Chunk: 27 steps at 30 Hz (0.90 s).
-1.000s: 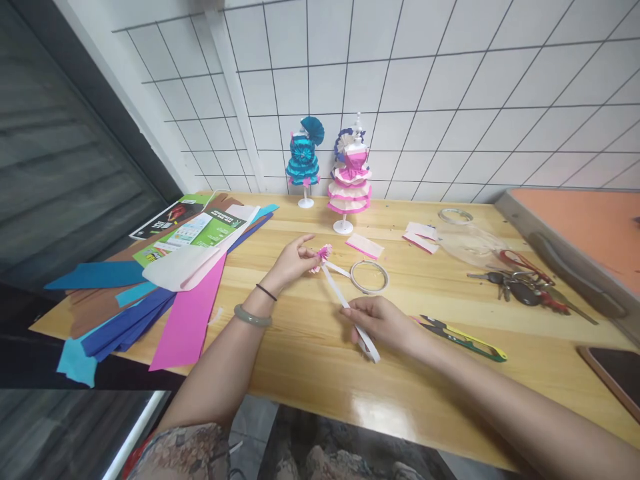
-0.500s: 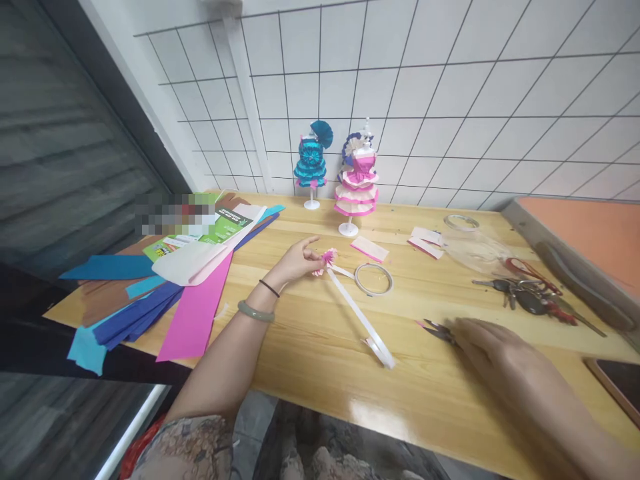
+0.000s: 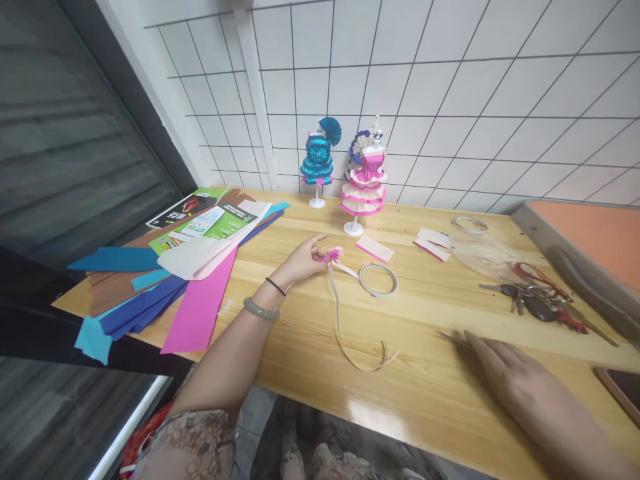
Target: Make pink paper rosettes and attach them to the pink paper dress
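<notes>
Overhead, head view, wooden table against a tiled wall.
Left hand: rested on the table, thumb and fingertips pinched shut on a small pink paper flower; index finger lifted straight and free.
Paper flower: just above the tabletop at the left fingertips, near the table's middle.
White strip: hung from the flower, ran toward the near edge, curled up at its loose end; lay on the wood, untouched by the right hand.
Right hand: flat, palm down, fingers spread loosely and extended; blurred. Fingertips lay over something dark and thin on the table; could not tell whether anything was gripped.
Tape ring: flat on the table, just beside the flower.
Paper dress models: blue one and pink one upright on stands by the wall.
Coloured paper sheets: heaped at the left edge.
Keys: well apart to the right.
</notes>
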{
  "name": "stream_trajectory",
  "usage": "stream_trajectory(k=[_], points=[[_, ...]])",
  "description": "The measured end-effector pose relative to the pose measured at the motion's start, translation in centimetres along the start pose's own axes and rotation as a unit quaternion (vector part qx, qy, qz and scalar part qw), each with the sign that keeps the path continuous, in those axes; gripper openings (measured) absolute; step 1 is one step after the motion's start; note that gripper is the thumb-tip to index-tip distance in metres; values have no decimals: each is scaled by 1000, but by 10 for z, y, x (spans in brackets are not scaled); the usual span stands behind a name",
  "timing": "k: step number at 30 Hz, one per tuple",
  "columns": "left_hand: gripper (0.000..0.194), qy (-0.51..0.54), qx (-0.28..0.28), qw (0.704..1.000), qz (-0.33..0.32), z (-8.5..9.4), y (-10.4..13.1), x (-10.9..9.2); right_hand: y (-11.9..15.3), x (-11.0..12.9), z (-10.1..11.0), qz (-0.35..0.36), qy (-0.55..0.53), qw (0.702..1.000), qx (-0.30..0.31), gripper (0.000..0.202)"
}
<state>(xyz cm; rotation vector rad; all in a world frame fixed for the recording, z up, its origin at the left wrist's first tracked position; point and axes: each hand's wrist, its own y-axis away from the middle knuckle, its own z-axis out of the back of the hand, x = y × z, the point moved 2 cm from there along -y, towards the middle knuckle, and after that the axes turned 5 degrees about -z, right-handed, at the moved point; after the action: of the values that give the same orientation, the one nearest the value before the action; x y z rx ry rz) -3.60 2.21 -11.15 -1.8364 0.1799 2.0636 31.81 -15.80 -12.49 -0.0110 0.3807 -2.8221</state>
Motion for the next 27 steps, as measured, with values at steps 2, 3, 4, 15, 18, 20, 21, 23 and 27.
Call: stream_trajectory(k=[2,3,4,15,18,20,21,23,27], points=[[75,-8,3,1000,-12,-1,0,-1,-18,0,5,-71,-62,995,24,37],[75,-13,5,1000,-16,-1,-1,-1,-29,2,8,-103,-107,988,44,36],[75,-18,6,1000,-18,-1,-1,-2,-42,7,11,-125,-160,977,64,36],[68,-40,-6,998,-49,-3,3,-6,-161,129,-3,-128,-478,848,190,38],[68,-35,2,998,-47,-2,3,-8,-174,149,-22,-119,-510,828,200,31],[69,-32,2,998,-47,-1,3,-8,-176,152,-29,-113,-512,829,195,28],[69,-31,1,999,-45,-1,3,-9,-176,151,-32,-111,-511,830,194,27],[70,-23,1,999,-39,-1,3,-9,-172,145,-34,-107,-499,837,196,26],[75,33,23,999,-11,-3,4,-11,-160,128,-31,-94,-427,881,182,25]])
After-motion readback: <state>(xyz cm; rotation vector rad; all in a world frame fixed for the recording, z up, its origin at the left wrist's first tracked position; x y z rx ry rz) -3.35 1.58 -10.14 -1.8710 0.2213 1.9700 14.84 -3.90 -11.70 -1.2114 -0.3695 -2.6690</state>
